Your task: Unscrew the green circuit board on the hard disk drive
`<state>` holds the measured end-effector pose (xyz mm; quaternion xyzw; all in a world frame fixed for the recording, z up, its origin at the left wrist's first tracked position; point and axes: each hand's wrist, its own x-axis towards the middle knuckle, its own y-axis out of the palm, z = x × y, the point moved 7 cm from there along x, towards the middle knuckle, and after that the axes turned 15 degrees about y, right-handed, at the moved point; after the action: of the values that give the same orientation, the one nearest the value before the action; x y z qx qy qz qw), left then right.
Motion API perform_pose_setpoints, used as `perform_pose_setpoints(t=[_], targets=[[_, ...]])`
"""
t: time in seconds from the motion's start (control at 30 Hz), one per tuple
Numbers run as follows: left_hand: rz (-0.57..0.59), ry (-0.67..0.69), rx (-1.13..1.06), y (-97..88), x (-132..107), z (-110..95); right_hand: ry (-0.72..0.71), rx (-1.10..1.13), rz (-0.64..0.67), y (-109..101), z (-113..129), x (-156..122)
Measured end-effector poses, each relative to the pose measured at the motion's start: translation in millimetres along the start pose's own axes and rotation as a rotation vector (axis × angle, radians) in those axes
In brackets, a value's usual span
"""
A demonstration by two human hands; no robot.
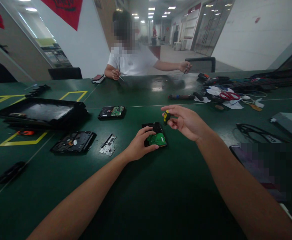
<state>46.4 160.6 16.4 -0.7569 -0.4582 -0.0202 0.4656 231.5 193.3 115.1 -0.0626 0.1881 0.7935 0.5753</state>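
Observation:
A hard drive (159,138) with a green circuit board facing up lies on the dark green table. My left hand (141,143) holds it from the left side, thumb along the near edge and fingers over the far part. Above its right side, my right hand (187,121) grips a short yellow-and-black screwdriver (166,116) between thumb and fingers. I cannot make out whether the screwdriver's tip touches the drive. Left of these lies a loose grey circuit board (108,145). Beyond it is a second hard drive (112,112).
A black optical-drive-like unit (73,142) and large black trays (43,111) occupy the left. Gloves and cables (223,95) are heaped at the back right. A blurred screen device (258,173) lies near my right forearm. Opposite sits a person (137,61) holding thin tools.

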Motion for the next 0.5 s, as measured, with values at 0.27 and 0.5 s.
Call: perform_pose_setpoints(t=[0.27,0.5], targets=[[-0.011,-0.002,-0.006,0.6,-1.0,1.7,0.009,0.028,0.015,-2.5,0.6,0.7],[-0.002,-0.006,-0.006,-0.5,-1.2,1.0,0.033,0.126,0.040,1.9,2.9,-1.1]])
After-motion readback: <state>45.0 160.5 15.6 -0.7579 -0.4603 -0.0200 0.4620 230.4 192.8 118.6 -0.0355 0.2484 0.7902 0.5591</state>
